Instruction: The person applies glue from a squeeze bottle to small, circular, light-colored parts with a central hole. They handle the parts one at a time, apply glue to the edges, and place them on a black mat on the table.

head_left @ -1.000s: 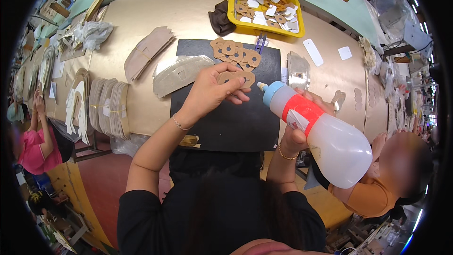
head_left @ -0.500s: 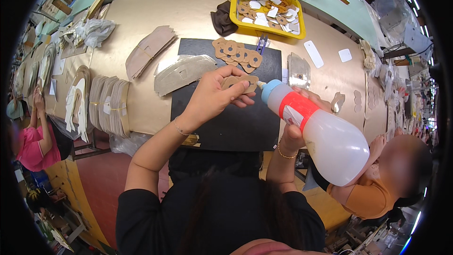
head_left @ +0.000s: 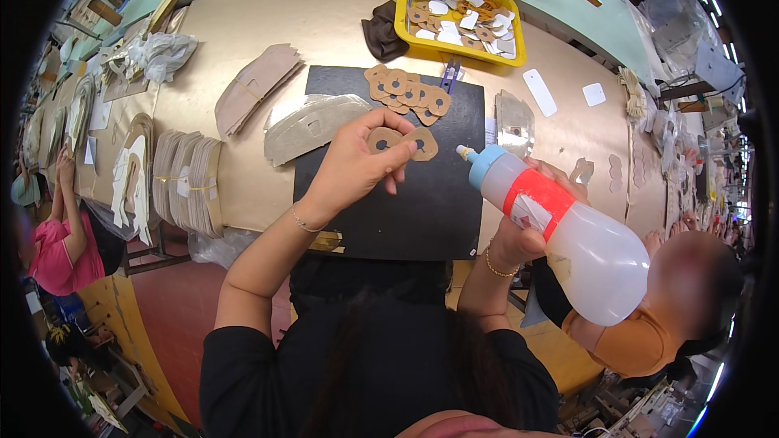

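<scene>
My left hand (head_left: 361,158) pinches a brown figure-eight-shaped cutout (head_left: 423,146) with dark round centres, between thumb and fingers, above a black mat (head_left: 389,223). My right hand (head_left: 526,235) is wrapped around a squeeze bottle (head_left: 596,268), translucent white with a red band and a pale blue cap. Its narrow nozzle (head_left: 464,152) points left toward the cutout, with a gap between them. Similar cutouts lie in a loose pile (head_left: 406,93) at the mat's far edge, beside a small purple tool (head_left: 450,75). Greyish curved panels (head_left: 316,126) rest partly on the mat's left side.
A yellow tray (head_left: 519,36) of small brown and white pieces stands at the back, near a dark cloth (head_left: 385,32). Bundled panels (head_left: 188,178) and stacked pieces (head_left: 258,89) lie left. At right are white tags (head_left: 539,93) and a person in an orange top (head_left: 649,341).
The bottle has moved right and slightly down, and its nozzle has come away from the cutout. My left hand has shifted a little left, and the cutout now shows more fully.
</scene>
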`<state>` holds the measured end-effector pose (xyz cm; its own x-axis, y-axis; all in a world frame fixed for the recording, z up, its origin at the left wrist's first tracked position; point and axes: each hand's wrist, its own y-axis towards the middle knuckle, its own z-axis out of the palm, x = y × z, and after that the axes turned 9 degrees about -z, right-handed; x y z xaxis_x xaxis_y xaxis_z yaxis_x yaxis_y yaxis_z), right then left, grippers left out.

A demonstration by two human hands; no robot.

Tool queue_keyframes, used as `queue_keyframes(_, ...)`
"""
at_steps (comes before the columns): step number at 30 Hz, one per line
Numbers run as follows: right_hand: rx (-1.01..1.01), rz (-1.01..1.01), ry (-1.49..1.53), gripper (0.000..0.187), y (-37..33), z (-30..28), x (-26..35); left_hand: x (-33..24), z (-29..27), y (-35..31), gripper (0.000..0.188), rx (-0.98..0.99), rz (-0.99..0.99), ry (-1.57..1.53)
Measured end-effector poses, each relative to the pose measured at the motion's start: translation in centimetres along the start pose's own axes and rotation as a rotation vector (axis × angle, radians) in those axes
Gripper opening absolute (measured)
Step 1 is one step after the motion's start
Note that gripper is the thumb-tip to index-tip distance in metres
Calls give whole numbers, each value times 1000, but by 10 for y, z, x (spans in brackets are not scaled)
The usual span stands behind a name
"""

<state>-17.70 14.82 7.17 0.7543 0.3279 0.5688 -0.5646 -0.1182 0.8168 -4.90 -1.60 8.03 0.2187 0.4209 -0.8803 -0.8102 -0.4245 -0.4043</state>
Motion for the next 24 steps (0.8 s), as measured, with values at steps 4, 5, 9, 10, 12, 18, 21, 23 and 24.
queue_keyframes(4,32,-26,84,84,1,1,-1,-3,0,-2,21,12,-18,60)
queue_keyframes(5,64,-52,116,83,1,0,-2,-4,2,-2,21,12,-17,71)
queue_keyframes(9,184,-84,62,81,0,0,-1,-7,9,-5,20,-10,-32,120)
queue_keyframes(10,199,-76,46,81,-1,0,-1,-8,9,-6,20,-10,-36,123)
queue_keyframes(12,217,-68,44,81,-2,1,-1,-9,10,-7,19,-12,-43,130)
queue_keyframes(18,284,-84,28,81,0,1,-3,-11,12,-6,18,12,-45,197)
queue_keyframes(21,231,-50,-4,81,0,2,-3,-9,9,-5,20,57,-65,232)
queue_keyframes(23,158,-24,-25,82,-2,3,-2,-5,6,0,20,52,-118,252)
queue_keyframes(24,116,-15,-16,83,-2,3,-3,-2,4,4,20,56,-120,259)
